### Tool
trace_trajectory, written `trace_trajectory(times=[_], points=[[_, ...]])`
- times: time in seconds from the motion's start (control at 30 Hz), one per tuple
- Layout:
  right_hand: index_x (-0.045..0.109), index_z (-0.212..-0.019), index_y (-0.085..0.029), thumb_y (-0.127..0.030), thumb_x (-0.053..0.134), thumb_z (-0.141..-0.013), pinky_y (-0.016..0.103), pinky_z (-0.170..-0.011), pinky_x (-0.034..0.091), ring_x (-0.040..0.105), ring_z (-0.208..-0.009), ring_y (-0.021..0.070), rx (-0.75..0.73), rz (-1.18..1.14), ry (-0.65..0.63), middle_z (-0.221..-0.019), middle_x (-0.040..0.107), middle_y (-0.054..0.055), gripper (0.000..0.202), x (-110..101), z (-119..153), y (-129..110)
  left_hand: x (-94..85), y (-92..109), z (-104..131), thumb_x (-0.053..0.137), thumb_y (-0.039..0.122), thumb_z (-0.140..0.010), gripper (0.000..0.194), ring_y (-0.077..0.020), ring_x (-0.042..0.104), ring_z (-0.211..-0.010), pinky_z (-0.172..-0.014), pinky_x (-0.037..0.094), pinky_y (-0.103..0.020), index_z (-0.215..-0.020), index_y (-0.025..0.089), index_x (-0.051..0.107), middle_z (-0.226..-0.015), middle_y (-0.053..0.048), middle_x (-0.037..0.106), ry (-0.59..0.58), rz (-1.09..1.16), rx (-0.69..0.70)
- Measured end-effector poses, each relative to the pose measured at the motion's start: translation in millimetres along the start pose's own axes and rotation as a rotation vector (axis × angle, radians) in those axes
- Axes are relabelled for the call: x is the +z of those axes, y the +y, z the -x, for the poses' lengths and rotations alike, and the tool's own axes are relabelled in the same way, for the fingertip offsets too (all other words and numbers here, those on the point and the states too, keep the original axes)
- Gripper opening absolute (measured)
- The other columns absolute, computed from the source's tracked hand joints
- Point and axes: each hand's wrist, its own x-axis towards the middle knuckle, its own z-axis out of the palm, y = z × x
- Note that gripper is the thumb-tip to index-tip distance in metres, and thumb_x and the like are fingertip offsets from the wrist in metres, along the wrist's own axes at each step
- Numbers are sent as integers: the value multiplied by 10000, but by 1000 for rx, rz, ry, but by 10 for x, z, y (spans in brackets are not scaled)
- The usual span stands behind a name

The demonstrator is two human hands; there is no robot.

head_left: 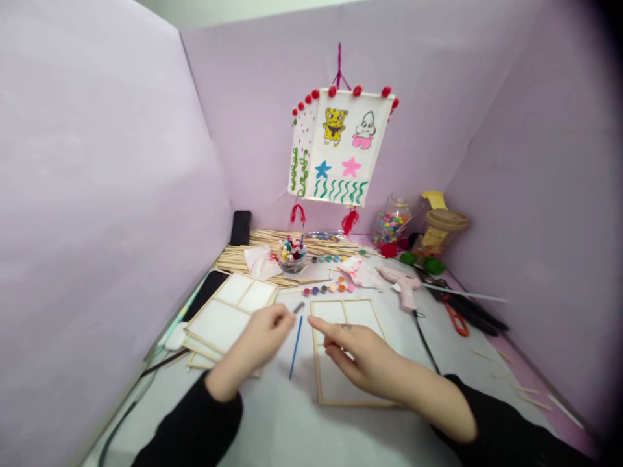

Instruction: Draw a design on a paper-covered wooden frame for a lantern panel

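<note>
My left hand [265, 334] is closed around a small dark-tipped object [298, 307], perhaps a pen or its cap, which pokes out between thumb and fingers. My right hand [355, 350] hovers over a wood-framed white panel [341, 376], index finger stretched to the left and the other fingers loosely bent, with nothing visible in it. Between the hands a thin blue brush [295, 350] lies on the table. Under and beside my left hand are stacked framed white panels [219, 324].
A decorated white lantern [341, 149] hangs at the back. Behind the hands are a bowl of markers [293, 256], paint pots [324, 290] and wooden sticks [233, 258]. A pink glue gun [405, 285], pliers [472, 310] and a bead jar [393, 220] stand or lie to the right.
</note>
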Motion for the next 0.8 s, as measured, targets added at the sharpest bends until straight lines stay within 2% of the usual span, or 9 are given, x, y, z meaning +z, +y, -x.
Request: trace_trajectory(times=[0.1,0.2,0.27,0.37,0.43,0.57,0.67,0.73,0.8], points=[[509,-1321,-183,-90,382,-884,311,-611,505,641,-704,201,-117,211,101,-832,701,106,464,110,-12,78,291,330,35,371,356,-870,291,-146,546,-613,-558,398,-229,-657,198,492,-628,11,576,-95,163,109],[618,-1131,-188,-127,412,-904,300,-626,508,662,-715,197,-21,228,212,-826,717,99,312,68,-13,211,463,383,7,372,376,-896,306,-140,557,-624,-576,414,-228,-723,187,538,-665,5,608,-199,298,210],[642,-1006,-208,-182,475,-898,285,-614,493,647,-668,178,130,155,273,-772,706,61,201,-39,-7,297,525,298,-34,388,371,-918,308,-151,574,-663,-609,420,-243,-773,181,583,-718,-13,637,-232,311,297],[606,-805,-213,-280,587,-847,260,-542,443,557,-561,139,373,-63,423,-661,632,9,82,-211,-1,401,603,94,-103,432,273,-926,248,-203,589,-800,-732,431,-304,-852,173,647,-827,-57,668,-154,72,385],[547,-694,-215,-360,660,-797,250,-488,392,478,-511,123,473,-196,534,-583,548,-20,210,-267,6,450,643,-43,-138,443,178,-916,230,-238,572,-914,-823,425,-354,-940,173,672,-928,-79,679,-119,-111,435],[440,-625,-225,-491,697,-762,247,-461,316,376,-473,105,558,-381,712,-527,439,-50,394,-184,59,499,668,-222,-174,511,87,-875,308,-259,530,-1063,-887,424,-395,-1111,224,654,-1155,-60,653,-202,-269,527],[432,-689,-234,-589,570,-833,242,-436,284,354,-435,102,627,-564,699,-493,423,-61,407,-61,103,496,697,-255,-179,620,126,-836,347,-282,509,-1120,-894,428,-418,-1165,239,629,-1234,-51,627,-234,-343,545],[458,-745,-232,-626,452,-879,238,-420,286,375,-420,105,687,-639,612,-497,471,-49,416,-12,97,474,737,-253,-172,659,177,-828,353,-286,514,-1119,-882,435,-422,-1175,232,622,-1244,-55,625,-221,-367,562],[476,-753,-223,-605,415,-904,236,-427,317,415,-434,105,766,-631,516,-525,522,-29,416,3,55,447,779,-250,-158,678,221,-824,344,-282,529,-1101,-865,444,-420,-1164,215,625,-1236,-59,631,-195,-357,588]])
